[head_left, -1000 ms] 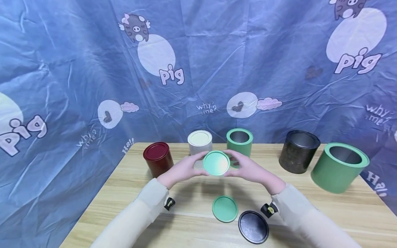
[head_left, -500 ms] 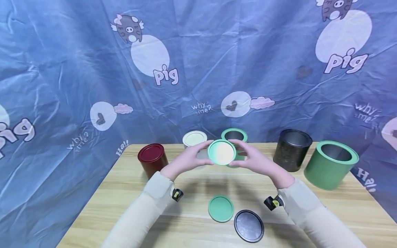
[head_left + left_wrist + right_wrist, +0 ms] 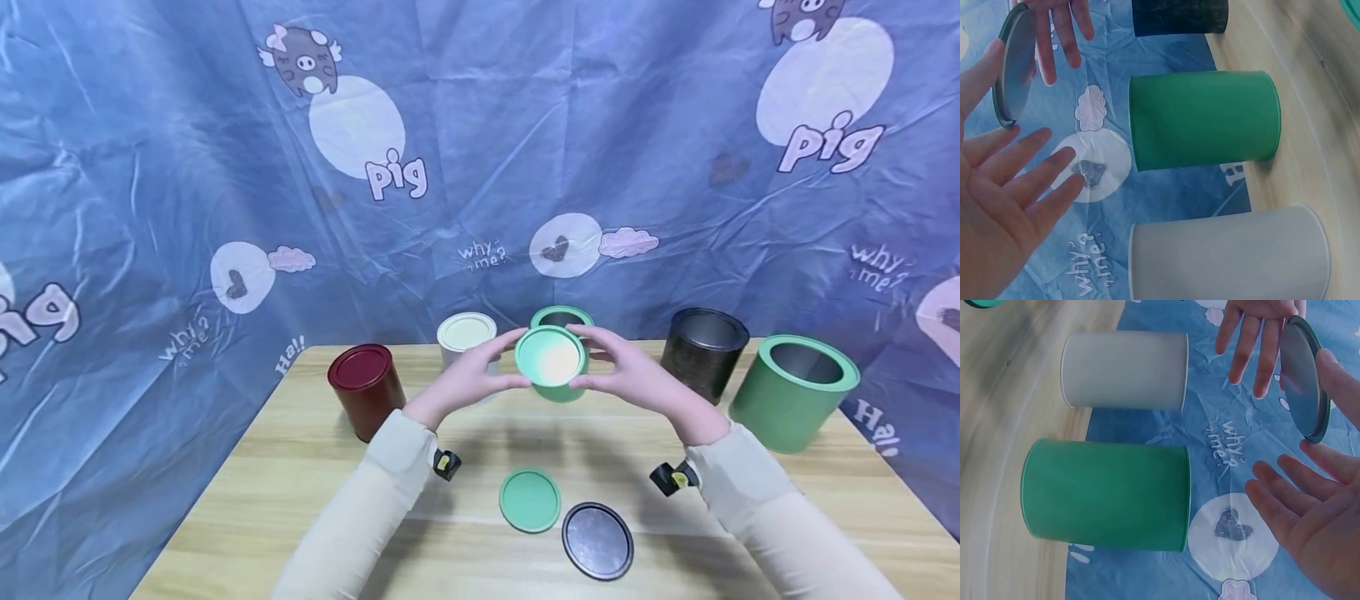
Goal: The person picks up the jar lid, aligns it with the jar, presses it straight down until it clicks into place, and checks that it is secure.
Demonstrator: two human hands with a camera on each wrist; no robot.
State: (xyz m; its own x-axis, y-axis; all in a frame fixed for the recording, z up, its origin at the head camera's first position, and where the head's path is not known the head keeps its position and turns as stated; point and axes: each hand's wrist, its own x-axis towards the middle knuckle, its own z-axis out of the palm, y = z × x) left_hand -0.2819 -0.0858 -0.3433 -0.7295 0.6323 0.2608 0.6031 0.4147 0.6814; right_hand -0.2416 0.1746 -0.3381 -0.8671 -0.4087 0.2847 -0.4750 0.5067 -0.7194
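Note:
A round green lid [image 3: 551, 356] is held up in the air between both hands. My left hand [image 3: 483, 375] pinches its left edge with thumb and index finger, the other fingers spread. On the opposite edge, my right hand [image 3: 626, 375] pinches it the same way. Behind the lid in the head view stands an uncovered green can [image 3: 562, 395], partly hidden by it. Both wrist views show the lid [image 3: 1019, 69] at a height beyond that can's [image 3: 1204, 119] top end. A white can [image 3: 467, 333] with its lid on is just behind my left hand.
A lidded dark red can [image 3: 367, 392] stands at the left. Uncovered black [image 3: 701, 358] and larger green [image 3: 795, 400] cans stand at the right. A green lid [image 3: 530, 500] and a black lid [image 3: 597, 541] lie on the wooden table [image 3: 300, 483] near the front. Blue cloth hangs behind.
Both hands have carried the lid right and farther away, from between the white and green cans to in front of the green can. The head view has shifted slightly.

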